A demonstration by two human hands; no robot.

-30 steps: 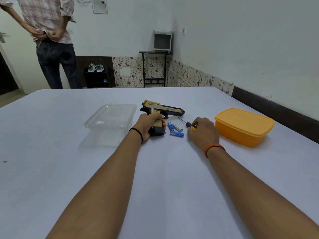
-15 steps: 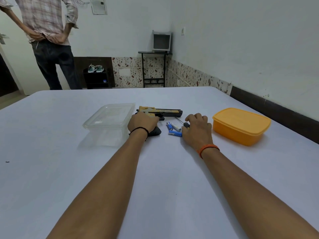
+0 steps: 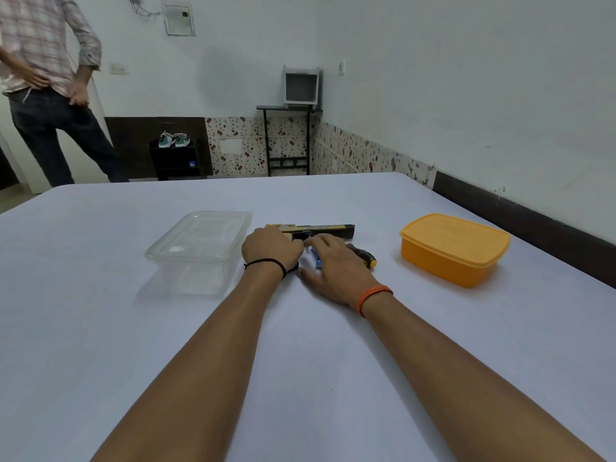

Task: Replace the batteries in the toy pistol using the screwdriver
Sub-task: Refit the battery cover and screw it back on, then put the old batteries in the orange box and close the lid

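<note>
On the white table (image 3: 333,378), the gold-and-black toy pistol (image 3: 328,229) lies on its side between a clear lidded plastic box (image 3: 200,250) and an orange lidded plastic box (image 3: 455,248); its grip is hidden under the left hand (image 3: 270,250), whose fingers curl over it. The right hand (image 3: 336,265) lies flat with fingers straight and slightly spread, covering all but a sliver of the blue batteries (image 3: 317,260). Just beside it, only the black-and-yellow screwdriver handle (image 3: 364,255) shows.
</note>
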